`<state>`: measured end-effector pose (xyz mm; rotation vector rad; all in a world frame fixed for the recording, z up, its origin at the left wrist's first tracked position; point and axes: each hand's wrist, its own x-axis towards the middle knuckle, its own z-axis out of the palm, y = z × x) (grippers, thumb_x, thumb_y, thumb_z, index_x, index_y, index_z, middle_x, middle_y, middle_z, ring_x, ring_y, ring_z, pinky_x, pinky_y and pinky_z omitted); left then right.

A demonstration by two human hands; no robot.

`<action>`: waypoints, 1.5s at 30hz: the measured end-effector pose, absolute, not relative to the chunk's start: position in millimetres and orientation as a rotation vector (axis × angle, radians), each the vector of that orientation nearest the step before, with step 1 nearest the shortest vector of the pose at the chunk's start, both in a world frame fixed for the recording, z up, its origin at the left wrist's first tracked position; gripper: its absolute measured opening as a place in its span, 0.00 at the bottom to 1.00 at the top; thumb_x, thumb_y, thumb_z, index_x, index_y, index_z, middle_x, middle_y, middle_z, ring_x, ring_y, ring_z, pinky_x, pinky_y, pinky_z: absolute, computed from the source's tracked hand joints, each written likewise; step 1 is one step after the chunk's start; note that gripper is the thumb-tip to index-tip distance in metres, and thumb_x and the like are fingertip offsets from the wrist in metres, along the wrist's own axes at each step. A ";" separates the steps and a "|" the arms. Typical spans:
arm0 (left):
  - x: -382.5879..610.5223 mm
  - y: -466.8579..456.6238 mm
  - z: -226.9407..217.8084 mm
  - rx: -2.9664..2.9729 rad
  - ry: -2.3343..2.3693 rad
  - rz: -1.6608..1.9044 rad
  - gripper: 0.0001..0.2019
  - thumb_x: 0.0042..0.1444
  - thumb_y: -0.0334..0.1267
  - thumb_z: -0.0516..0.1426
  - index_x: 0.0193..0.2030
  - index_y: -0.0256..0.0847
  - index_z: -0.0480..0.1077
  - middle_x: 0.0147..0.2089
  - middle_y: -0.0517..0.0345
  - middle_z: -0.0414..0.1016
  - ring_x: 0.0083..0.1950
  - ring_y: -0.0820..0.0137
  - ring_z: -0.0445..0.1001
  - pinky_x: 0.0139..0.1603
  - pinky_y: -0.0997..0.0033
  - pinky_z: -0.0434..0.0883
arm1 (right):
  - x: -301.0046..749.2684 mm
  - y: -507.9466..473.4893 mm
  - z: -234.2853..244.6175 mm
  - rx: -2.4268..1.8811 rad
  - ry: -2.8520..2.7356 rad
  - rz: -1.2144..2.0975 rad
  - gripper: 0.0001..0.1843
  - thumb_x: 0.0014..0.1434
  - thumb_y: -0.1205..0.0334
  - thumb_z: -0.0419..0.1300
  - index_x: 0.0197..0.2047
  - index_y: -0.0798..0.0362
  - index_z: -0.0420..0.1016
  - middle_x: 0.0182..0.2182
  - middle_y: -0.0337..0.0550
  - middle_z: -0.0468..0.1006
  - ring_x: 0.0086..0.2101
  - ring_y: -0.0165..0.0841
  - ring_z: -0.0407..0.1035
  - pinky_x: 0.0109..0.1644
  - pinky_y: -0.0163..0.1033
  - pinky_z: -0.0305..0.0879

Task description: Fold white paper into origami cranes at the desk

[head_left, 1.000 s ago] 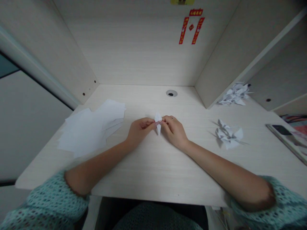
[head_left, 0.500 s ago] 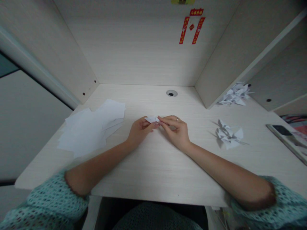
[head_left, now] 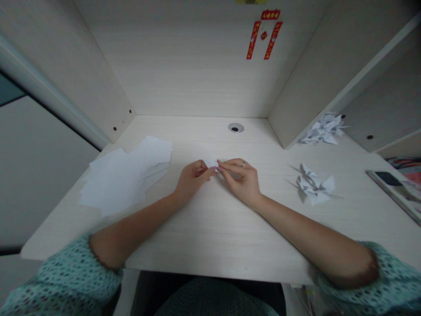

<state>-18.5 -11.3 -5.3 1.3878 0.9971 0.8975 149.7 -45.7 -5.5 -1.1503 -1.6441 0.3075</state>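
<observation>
Between my two hands, over the middle of the desk, is a small piece of folded white paper [head_left: 211,163]. My left hand [head_left: 194,177] pinches its left side, with the thumb on the near face and the fingers curled behind. From the right, my right hand [head_left: 241,177] grips the other end between thumb and fingertips; a ring sits on one finger. Both hands' fingertips nearly meet and cover much of the paper, so its exact folded shape is hidden.
Loose white paper sheets [head_left: 126,177] overlap at the left. Folded paper cranes [head_left: 315,184] lie at the right, with a larger heap of folded paper [head_left: 324,128] behind by the upright panel [head_left: 305,87]. A phone-like slab [head_left: 394,188] lies at the far right.
The fingers of my left hand have curled in and shifted slightly along the paper, covering its left tip. My right hand has stayed nearly in place.
</observation>
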 end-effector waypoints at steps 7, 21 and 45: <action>-17.1 -13.0 1.5 1.378 0.989 0.906 0.15 0.49 0.50 0.61 0.34 0.39 0.70 0.33 0.58 0.78 0.37 0.70 0.78 0.39 0.72 0.72 | 150.6 -48.4 -2.7 -1.151 -1.773 0.167 0.12 0.59 0.62 0.59 0.44 0.42 0.79 0.34 0.40 0.82 0.36 0.36 0.73 0.43 0.45 0.68; -13.3 -15.0 9.8 1.287 1.025 0.915 0.17 0.44 0.50 0.64 0.29 0.38 0.70 0.30 0.57 0.78 0.36 0.68 0.78 0.39 0.70 0.71 | 150.0 -46.1 -1.1 -1.127 -1.767 0.027 0.09 0.58 0.64 0.60 0.41 0.46 0.79 0.33 0.41 0.80 0.35 0.35 0.71 0.41 0.43 0.69; -16.7 -11.3 -1.9 1.391 1.022 0.976 0.13 0.44 0.47 0.65 0.29 0.39 0.73 0.30 0.58 0.77 0.32 0.72 0.72 0.36 0.72 0.68 | 148.8 -37.5 -6.9 -1.115 -1.436 0.679 0.08 0.49 0.59 0.69 0.35 0.49 0.82 0.32 0.43 0.80 0.33 0.33 0.72 0.34 0.38 0.66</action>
